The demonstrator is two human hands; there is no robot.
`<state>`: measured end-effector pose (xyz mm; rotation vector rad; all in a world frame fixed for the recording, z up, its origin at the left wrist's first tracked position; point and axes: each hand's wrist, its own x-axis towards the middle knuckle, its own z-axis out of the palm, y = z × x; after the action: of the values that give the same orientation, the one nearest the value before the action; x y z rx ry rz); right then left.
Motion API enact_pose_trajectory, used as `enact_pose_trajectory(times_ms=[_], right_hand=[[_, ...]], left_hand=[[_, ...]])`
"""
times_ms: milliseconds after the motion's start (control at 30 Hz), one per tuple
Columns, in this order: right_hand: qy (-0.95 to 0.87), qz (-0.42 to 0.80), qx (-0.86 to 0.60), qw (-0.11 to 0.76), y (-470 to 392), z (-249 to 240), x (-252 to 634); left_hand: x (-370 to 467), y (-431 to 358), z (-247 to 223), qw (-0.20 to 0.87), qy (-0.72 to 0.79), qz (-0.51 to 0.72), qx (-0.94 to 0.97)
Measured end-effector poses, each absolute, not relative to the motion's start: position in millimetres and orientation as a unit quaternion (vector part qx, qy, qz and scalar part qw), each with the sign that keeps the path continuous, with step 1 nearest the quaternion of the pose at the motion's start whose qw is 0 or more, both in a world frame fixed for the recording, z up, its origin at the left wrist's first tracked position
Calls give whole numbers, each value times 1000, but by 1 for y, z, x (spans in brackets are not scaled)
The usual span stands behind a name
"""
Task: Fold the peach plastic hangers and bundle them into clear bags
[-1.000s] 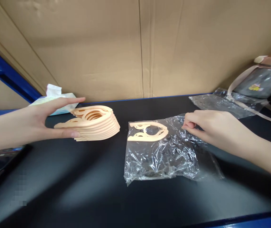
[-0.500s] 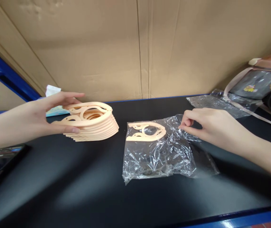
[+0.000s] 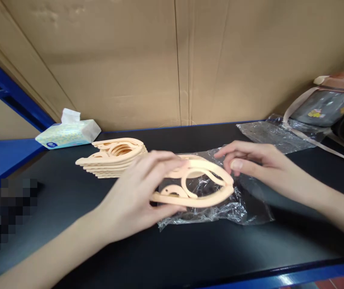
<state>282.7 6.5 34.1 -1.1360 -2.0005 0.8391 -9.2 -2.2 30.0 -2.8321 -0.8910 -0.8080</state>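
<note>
My left hand [image 3: 148, 192] is closed around the open end of a peach plastic folding hanger [image 3: 211, 200], holding it tilted above a clear plastic bag [image 3: 202, 218]. Behind it, another folding hanger lies on the bag, mostly covered from view. To the right, my right hand [image 3: 250, 160] hovers by the hanger's rounded tip with loosely curled fingers apart and nothing in them. A stack of the same folding hangers [image 3: 114, 158] stands left of the bag, partly hidden by my left hand.
At the back left sits a tissue pack [image 3: 72, 134]. A second clear bag [image 3: 265, 132] lies at the back right beside a strapped grey bottle [image 3: 316, 106]. Cardboard [image 3: 123, 64] rises behind the black tabletop [image 3: 166, 257]. Something pixelated is at the left edge.
My left hand has lifted one folding hanger off the stack and carried it right, over the bag. My right hand has stayed near the bag's right side, its fingers spreading apart.
</note>
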Motion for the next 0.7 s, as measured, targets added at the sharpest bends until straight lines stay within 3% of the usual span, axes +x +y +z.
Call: enact_pose_trajectory(times_ms=[267, 700], right_hand=[[-757, 461, -391, 249, 6, 23, 270], [-677, 575, -385, 252, 9, 27, 274]], left_hand=[[1, -3, 3, 21, -272, -249, -929], [-7, 5, 8, -13, -249, -261, -933]])
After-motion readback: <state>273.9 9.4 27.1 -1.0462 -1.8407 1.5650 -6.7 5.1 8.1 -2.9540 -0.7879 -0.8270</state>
